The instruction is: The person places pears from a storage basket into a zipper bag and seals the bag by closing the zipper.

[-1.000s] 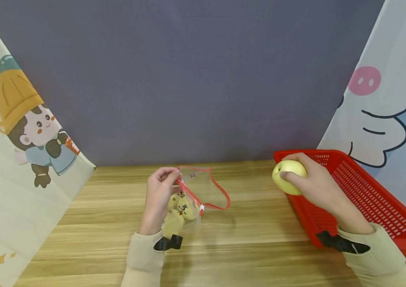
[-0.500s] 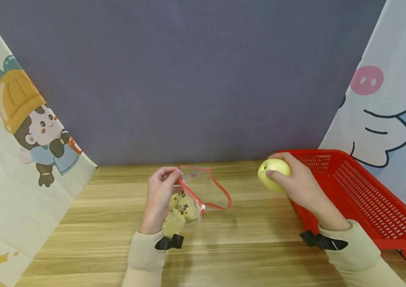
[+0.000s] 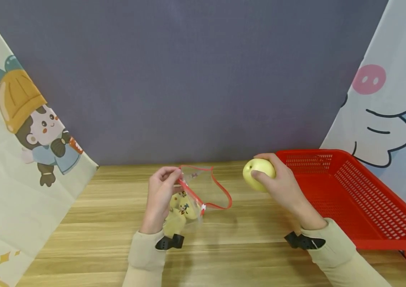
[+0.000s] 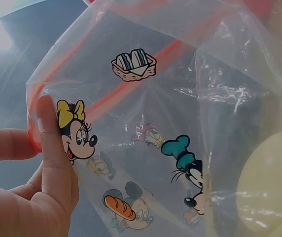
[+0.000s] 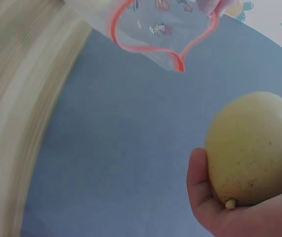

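The bag (image 3: 195, 195) stands mid-table (image 3: 253, 255); right of it the fruit (image 3: 258, 179), then the basket (image 3: 350, 207); fruits, perhaps two, lie in the bag.

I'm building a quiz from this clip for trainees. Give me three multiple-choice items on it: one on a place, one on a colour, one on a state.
1. Where is the round yellow-green fruit?
A. in the red perforated plastic basket
B. in the right hand, above the wooden table
C. inside the clear cartoon-printed zip bag

2. What colour is the bag's zip rim?
A. red
B. blue
C. green

3. How does the bag's mouth stand?
A. sealed flat
B. knotted
C. held open

Answers:
1 B: the right hand grips the fruit over the wooden table, left of the red perforated plastic basket.
2 A: the rim on the clear cartoon-printed zip bag shows red.
3 C: the left hand pinches one side of the rim and the mouth gapes.
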`<state>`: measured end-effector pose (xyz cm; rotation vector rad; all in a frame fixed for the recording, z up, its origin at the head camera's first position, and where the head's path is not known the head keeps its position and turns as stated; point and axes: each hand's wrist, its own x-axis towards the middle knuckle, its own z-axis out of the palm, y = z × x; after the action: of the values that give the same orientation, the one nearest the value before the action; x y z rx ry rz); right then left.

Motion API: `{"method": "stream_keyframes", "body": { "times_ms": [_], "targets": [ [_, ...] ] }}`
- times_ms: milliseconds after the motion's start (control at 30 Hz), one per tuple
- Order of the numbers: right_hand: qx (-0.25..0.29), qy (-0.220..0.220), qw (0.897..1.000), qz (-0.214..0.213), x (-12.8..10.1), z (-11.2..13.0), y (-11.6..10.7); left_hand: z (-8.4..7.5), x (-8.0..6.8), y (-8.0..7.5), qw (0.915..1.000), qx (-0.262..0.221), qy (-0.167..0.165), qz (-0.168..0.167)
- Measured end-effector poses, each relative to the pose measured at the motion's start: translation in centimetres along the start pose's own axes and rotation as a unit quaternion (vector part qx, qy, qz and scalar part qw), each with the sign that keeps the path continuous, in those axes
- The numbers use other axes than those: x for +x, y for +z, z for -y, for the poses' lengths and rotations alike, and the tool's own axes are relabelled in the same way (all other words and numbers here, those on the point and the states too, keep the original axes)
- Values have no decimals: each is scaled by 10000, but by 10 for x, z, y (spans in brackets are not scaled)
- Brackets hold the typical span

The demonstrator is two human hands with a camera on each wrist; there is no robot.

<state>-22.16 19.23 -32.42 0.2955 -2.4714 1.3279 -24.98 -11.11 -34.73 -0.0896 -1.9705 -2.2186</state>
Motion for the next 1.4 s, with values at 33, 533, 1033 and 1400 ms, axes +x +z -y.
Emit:
{"method": "stream_keyframes", "body": {
  "times_ms": [33, 533, 1033, 1400],
  "targets": [
    [53, -6, 10000, 3, 0, 0, 3, 0, 0, 0, 10000, 1, -2, -4],
    [287, 60, 9995, -77, 1, -2, 35, 1, -1, 2, 10000, 1, -30, 2],
    [784, -26, 9959, 446, 5, 4, 67, 2, 0, 0, 10000, 30, 30, -53],
    [897, -195, 9945, 497, 7, 12, 88, 1, 1, 2, 10000, 39, 4, -12]
  ]
}}
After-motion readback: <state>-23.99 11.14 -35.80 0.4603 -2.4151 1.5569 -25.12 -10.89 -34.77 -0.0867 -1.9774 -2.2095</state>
